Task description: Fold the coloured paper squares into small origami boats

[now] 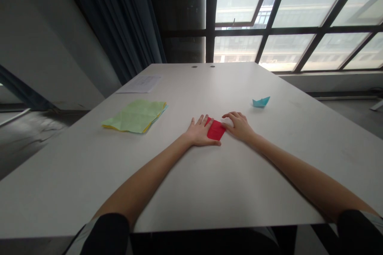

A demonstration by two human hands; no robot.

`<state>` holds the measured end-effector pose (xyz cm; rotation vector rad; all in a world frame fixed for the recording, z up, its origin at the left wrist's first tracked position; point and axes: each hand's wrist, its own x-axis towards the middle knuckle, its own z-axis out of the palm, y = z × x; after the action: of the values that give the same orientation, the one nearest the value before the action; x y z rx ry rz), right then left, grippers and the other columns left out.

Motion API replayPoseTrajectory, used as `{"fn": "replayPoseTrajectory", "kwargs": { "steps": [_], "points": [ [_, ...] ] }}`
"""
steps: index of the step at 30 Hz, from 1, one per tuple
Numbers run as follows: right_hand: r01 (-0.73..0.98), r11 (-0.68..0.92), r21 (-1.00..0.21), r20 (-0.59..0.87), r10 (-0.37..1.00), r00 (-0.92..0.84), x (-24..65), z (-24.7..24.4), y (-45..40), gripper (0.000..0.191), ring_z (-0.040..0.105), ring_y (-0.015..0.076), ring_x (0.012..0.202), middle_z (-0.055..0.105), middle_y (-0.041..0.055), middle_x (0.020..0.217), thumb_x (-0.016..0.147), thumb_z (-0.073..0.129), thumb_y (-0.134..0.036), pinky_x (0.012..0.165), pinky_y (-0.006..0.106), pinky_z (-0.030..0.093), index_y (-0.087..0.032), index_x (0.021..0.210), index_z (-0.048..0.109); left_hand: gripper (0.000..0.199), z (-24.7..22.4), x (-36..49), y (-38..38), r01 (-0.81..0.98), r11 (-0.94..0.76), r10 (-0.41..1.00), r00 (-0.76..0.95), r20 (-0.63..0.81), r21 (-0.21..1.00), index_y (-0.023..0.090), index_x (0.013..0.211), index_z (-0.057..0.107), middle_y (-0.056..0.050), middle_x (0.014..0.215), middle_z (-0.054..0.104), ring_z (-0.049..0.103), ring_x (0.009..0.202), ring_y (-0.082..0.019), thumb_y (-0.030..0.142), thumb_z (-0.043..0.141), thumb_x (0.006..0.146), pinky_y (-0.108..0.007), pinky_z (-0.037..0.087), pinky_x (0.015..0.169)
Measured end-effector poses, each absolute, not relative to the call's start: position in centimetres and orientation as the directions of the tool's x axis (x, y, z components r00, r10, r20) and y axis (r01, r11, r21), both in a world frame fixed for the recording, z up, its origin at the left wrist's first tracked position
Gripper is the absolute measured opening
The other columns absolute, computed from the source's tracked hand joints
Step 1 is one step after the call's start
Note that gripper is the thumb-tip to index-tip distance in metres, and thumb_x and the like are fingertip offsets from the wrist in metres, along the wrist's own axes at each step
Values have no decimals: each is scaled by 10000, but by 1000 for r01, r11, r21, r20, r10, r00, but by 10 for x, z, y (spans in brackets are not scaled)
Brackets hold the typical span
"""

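A small folded piece of red paper (pixel 216 130) lies on the white table between my hands. My left hand (pixel 201 133) rests flat with its fingers spread, and its fingertips and palm edge overlap the paper's left side. At the paper's right edge is my right hand (pixel 238 126), its fingers bent. The right thumb tip meets the paper there, while a gap shows between thumb and index finger. Farther right stands a blue folded paper boat (pixel 261 102), apart from both hands.
On the left of the white table (pixel 179 191) lies a stack of green, yellow and blue paper sheets (pixel 136 116). Behind it is a printed white sheet (pixel 140 84). A dark curtain (pixel 119 19) and large windows stand beyond the far edge.
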<state>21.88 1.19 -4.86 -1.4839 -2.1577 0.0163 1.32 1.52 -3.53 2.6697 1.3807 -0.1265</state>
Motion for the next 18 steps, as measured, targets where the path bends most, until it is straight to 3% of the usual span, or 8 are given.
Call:
{"fn": "replayPoseTrajectory", "kwargs": {
  "steps": [7,12,18],
  "points": [
    [872,421,-249,347,880,-326,225,-54,15,360,473,250,1058,586,68,1118,799,504,-407,918,413,332,-255,1113,589,820,-38,3,20,823,-554,830,557,10,127,208,1409,97,-103,1473,151,93,1348,-289,690,261,767,-557,109,1037],
    [906,342,-249,332,909,-252,234,-58,21,352,488,255,1039,605,71,1099,811,477,-427,891,410,351,-249,1082,614,795,-39,-9,28,872,-463,885,445,137,159,173,1339,316,-119,1394,346,265,1291,-289,683,384,732,-498,232,1020],
    [904,359,-233,360,895,-263,234,-59,20,345,495,252,1019,608,64,1088,826,454,-401,894,402,350,-238,1087,609,395,-39,-11,28,818,-530,832,451,324,224,192,1082,578,-76,1147,580,473,1101,-216,454,446,818,-369,344,952]
  ]
}}
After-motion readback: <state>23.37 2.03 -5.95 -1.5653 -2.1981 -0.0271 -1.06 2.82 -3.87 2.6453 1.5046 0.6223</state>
